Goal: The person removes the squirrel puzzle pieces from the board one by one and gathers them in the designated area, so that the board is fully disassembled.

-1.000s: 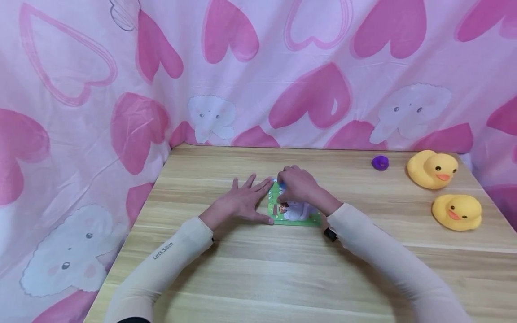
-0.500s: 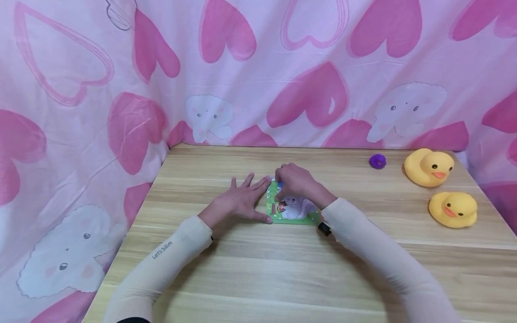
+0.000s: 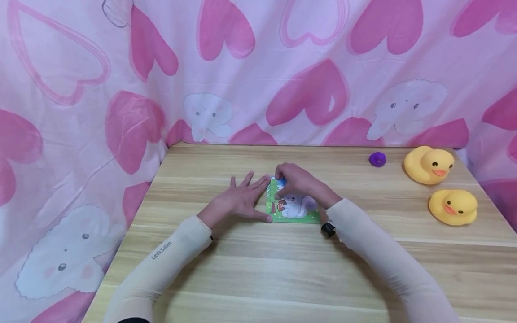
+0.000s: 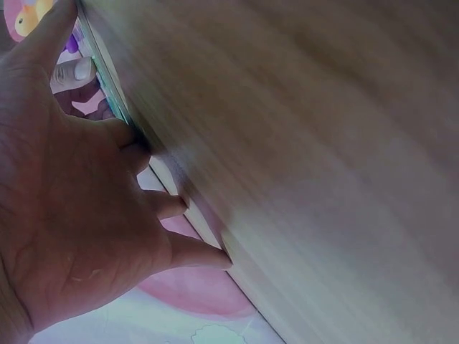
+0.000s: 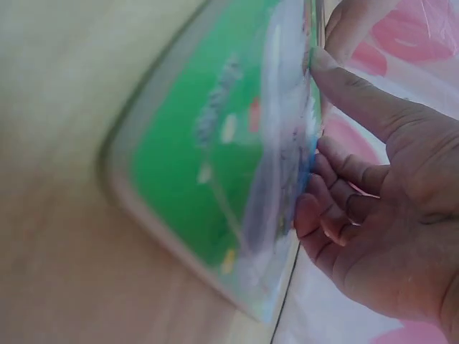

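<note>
A thin, flat picture board [image 3: 295, 219] with a green border and a pale squirrel on it lies mid-table. Fine lines cross its face, like those of a jigsaw puzzle. My left hand [image 3: 241, 202] lies spread at its left side, thumb by the near corner and a finger by the far one. Over the upper part arches my right hand [image 3: 300, 180], covering some of the picture. The right wrist view shows that hand's thumb [image 5: 358, 93] apart from its bent fingers [image 5: 323, 208], with fingertips right at the board and nothing visible in the gap.
Two yellow rubber ducks [image 3: 429, 166] and a small purple duck [image 3: 377, 159] stand at the right of the wooden table [image 3: 250, 269]. Behind and to the left hangs a pink curtain [image 3: 238, 76] with hearts. Its lower edge meets the table's back edge.
The right hand has shifted slightly, uncovering more of the squirrel than a second ago. My left hand keeps its place at the board's left side. The head view has drifted a little.
</note>
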A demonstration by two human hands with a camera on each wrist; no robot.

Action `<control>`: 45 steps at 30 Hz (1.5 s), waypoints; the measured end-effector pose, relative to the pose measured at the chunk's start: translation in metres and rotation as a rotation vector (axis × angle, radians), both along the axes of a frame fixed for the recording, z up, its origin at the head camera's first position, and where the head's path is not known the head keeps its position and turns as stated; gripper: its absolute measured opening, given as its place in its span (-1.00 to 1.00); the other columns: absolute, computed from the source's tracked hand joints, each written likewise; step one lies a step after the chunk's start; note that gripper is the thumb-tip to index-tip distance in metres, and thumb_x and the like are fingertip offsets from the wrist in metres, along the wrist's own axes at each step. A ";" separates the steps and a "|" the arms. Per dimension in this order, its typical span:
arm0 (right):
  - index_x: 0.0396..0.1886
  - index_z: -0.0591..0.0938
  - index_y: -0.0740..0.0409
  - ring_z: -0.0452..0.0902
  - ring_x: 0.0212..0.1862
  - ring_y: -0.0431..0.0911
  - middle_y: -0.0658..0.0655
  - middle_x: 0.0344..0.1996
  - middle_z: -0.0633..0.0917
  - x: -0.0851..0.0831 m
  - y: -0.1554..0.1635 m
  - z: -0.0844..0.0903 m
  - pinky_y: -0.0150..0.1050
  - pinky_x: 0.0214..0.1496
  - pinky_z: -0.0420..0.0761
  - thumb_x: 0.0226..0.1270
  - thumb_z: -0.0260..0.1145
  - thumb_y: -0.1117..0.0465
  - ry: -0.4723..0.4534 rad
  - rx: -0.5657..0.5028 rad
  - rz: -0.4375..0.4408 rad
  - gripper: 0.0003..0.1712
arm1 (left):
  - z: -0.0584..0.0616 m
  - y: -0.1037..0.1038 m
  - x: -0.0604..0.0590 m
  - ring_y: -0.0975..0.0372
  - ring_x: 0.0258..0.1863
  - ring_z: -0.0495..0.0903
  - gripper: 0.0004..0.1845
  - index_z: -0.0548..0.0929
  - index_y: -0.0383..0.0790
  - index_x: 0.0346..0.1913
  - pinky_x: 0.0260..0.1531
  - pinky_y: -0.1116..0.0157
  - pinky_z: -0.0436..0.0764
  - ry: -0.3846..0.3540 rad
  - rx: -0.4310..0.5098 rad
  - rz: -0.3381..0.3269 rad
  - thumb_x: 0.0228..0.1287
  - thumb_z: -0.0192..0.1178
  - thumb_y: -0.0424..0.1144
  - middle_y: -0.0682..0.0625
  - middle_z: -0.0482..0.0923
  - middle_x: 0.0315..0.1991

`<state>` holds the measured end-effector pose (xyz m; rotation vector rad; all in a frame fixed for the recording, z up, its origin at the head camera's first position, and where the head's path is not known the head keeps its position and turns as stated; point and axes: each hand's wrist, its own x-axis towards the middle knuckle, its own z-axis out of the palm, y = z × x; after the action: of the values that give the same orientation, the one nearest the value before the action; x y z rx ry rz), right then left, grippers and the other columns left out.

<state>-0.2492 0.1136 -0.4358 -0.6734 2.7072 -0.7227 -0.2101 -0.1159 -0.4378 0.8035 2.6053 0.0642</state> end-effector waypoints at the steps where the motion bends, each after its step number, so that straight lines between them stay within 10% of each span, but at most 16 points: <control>1: 0.00 0.63 0.18 0.55 -0.04 -0.01 0.13 -0.07 0.68 -0.001 0.001 -0.001 -0.07 0.14 0.63 0.03 0.75 0.10 -0.006 -0.023 -0.001 -0.38 | 0.000 0.000 0.000 -0.12 0.76 -0.40 0.35 -0.30 0.18 0.74 0.52 -0.55 -0.23 -0.002 0.002 0.000 0.10 0.13 0.71 0.24 -0.38 0.77; 27: 0.17 0.62 0.20 0.57 0.03 0.00 0.15 0.00 0.66 -0.001 0.012 -0.004 -0.07 0.22 0.66 0.18 0.61 0.26 -0.020 -0.077 0.016 -0.43 | 0.004 0.001 0.000 -0.12 0.76 -0.42 0.35 -0.30 0.18 0.74 0.52 -0.54 -0.27 -0.023 0.013 0.007 0.10 0.15 0.69 0.24 -0.40 0.77; 45: 0.19 0.62 0.17 0.64 0.14 0.07 0.17 0.07 0.70 -0.001 0.058 0.001 0.03 0.28 0.71 0.31 0.55 0.25 -0.095 -0.326 -0.029 -0.51 | 0.001 0.002 0.001 -0.10 0.76 -0.44 0.36 -0.32 0.19 0.74 0.53 -0.53 -0.31 -0.033 0.009 0.022 0.08 0.16 0.69 0.24 -0.40 0.77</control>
<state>-0.2505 0.1714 -0.4351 -0.6515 2.5412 -1.1873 -0.2093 -0.1142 -0.4366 0.7708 2.5847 0.0953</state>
